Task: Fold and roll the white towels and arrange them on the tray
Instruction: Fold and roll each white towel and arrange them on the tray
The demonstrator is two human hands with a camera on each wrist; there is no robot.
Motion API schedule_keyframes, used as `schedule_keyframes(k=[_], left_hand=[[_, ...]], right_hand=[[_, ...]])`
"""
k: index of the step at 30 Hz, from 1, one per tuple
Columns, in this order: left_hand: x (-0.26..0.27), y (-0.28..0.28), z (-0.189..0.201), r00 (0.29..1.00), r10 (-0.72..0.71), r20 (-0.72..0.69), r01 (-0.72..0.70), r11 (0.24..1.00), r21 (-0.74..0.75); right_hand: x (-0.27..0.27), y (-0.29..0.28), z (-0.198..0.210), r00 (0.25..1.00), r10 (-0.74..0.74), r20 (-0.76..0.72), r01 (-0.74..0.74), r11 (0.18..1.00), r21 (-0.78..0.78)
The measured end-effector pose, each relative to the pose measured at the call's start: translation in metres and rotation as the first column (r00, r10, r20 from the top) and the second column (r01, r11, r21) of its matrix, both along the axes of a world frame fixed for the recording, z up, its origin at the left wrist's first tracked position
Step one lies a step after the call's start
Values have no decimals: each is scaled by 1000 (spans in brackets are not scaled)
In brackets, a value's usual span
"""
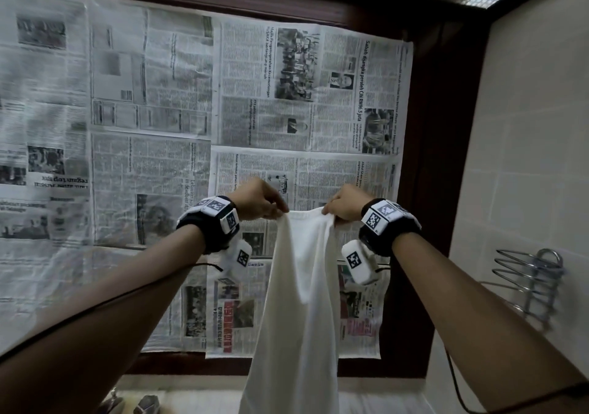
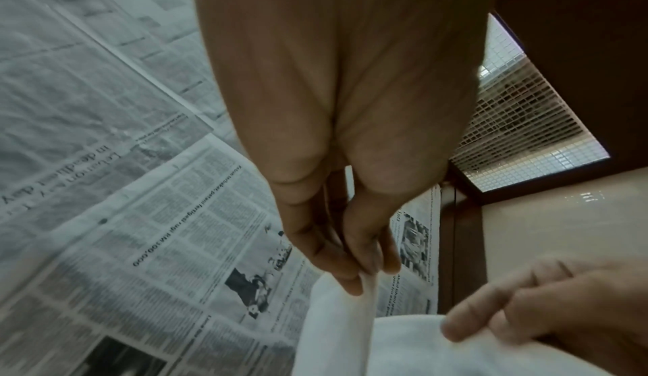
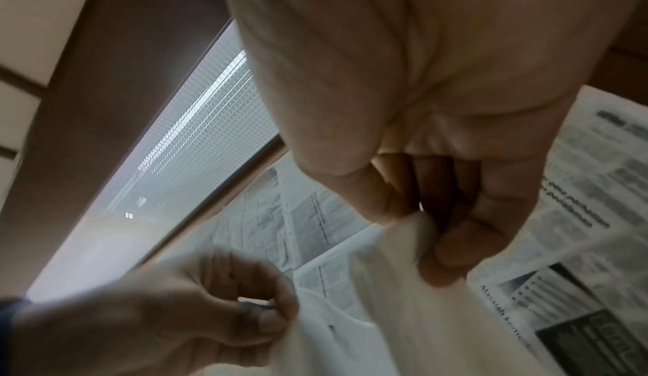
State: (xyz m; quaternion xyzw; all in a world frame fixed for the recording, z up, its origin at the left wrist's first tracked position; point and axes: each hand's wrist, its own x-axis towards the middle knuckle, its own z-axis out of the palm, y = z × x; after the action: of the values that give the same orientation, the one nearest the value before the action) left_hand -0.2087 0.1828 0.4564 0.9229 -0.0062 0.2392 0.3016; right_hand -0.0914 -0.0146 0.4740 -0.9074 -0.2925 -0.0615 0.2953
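A white towel point(image 1: 296, 302) hangs straight down in front of me, held up by its top edge. My left hand point(image 1: 280, 213) pinches the top left corner between thumb and fingers. My right hand point(image 1: 328, 214) grips the top right corner, a short span of slack cloth between the two hands. In the left wrist view the left hand point(image 2: 364, 276) pinches a fold of the towel point(image 2: 350, 335). In the right wrist view the right hand point(image 3: 420, 238) curls round the towel point(image 3: 420, 326). No tray is in view.
Newspaper sheets point(image 1: 191, 127) cover the window or wall straight ahead, inside a dark wooden frame point(image 1: 439, 190). A beige tiled wall point(image 1: 535, 158) stands on the right with a chrome wire rack point(image 1: 529, 279) on it. A pale counter edge point(image 1: 191, 394) shows at the bottom.
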Motion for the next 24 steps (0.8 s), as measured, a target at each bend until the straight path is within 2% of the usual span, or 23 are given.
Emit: schedule_keyframes(k=[3, 5, 10, 15, 18, 21, 24], left_hand=[[5, -8, -5, 995, -100, -28, 98, 992, -85], [6, -15, -11, 988, -143, -51, 141, 989, -46], [9, -30, -24, 987, -137, -84, 140, 989, 40], [13, -41, -33, 996, -88, -31, 90, 992, 83], [15, -41, -36, 1000, -22, 13, 20, 990, 136], [14, -36, -37, 999, -17, 38, 14, 997, 80], [11, -27, -32, 1000, 10, 27, -14, 988, 154]], right_hand=[[-3, 2, -3, 978, 87, -188, -66, 991, 114], [-3, 1, -8, 958, 149, -243, -120, 984, 131], [0, -8, -16, 963, 235, -133, -245, 967, -66], [0, -2, -26, 969, 246, -20, -246, 968, -50], [2, 3, -31, 970, 242, -16, -243, 970, -13], [0, 6, -33, 972, 233, 17, -233, 972, -18], [-7, 5, -32, 971, 229, 64, -224, 972, -74]])
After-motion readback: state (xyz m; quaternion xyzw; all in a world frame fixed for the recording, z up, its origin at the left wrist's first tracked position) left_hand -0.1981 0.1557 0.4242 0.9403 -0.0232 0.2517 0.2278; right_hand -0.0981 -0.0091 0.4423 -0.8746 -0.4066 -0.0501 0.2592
